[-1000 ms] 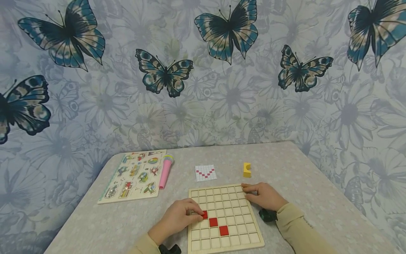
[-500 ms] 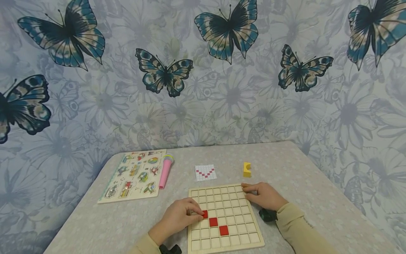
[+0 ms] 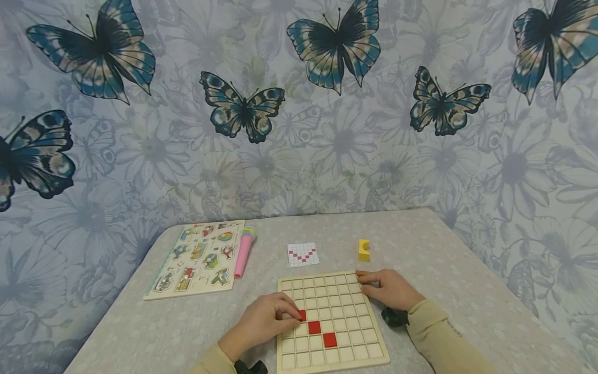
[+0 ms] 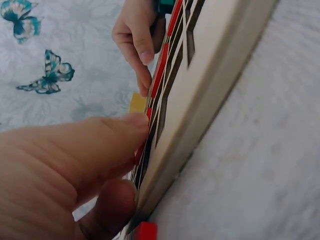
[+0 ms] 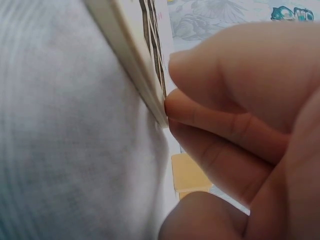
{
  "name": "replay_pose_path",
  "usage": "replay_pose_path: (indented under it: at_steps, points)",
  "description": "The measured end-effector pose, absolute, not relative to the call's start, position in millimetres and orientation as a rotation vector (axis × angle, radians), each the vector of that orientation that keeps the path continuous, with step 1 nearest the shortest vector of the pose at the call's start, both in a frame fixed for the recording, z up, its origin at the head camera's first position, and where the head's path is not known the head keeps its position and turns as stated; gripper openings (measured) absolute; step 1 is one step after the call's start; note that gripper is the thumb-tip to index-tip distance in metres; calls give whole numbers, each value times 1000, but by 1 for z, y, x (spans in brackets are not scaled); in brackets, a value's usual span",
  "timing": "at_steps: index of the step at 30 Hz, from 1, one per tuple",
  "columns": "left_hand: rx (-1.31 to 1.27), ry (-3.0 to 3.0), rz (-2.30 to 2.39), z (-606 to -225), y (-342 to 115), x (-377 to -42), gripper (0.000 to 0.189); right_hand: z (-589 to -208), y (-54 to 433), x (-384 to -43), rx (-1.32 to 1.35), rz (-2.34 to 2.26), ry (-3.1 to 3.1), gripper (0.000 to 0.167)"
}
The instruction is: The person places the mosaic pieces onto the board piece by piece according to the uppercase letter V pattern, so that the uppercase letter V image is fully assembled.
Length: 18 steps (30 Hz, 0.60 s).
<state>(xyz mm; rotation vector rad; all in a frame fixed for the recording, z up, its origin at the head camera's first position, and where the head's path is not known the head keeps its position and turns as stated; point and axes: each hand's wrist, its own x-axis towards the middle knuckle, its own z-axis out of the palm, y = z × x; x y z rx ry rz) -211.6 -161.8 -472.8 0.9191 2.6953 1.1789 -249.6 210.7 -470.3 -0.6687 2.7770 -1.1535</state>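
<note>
A square wooden grid board [image 3: 382,344] lies on the table before me. My left hand [image 3: 265,318] reaches over its left side, pinching a red tile [image 3: 302,315] between thumb and fingertips; they partly cover it. Two more red tiles lie in the grid: one red square [image 3: 314,327] just beyond, another red square [image 3: 329,340] lower right, stepping diagonally. In the left wrist view the thumb [image 4: 135,121] presses at the red tile close to the board's surface. My right hand [image 3: 392,289] has its fingertips against the board's far right corner, fingers fairly straight; the right wrist view shows the fingertips [image 5: 176,106] at the edge.
Behind the board lies a white card [image 3: 302,255] printed with a V of pink-red squares. A yellow notched block [image 3: 363,250] stands to its right. Leftward are a pink toy microphone [image 3: 243,255] and a picture puzzle board [image 3: 174,270]. A butterfly-patterned wall rises behind the table [image 3: 448,259].
</note>
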Motion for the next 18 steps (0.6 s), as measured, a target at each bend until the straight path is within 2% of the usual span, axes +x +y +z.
replay_pose_path:
  at_steps: [4, 10, 12, 18]
  points:
    - [845, 2772, 1186, -466, -169, -215, 11, -469, 211, -250, -671, -1147, 2778, 35]
    - [400, 2919, 1322, -460, -193, -229, 14, -469, 209, -250, -649, -1154, 2784, 34]
    - [325, 2897, 1356, -463, -200, -234, 13, -469, 210, -249, -650, -1157, 2782, 35]
    - [455, 2739, 1376, -472, -212, -240, 12, -470, 210, -251, -662, -1150, 2772, 35]
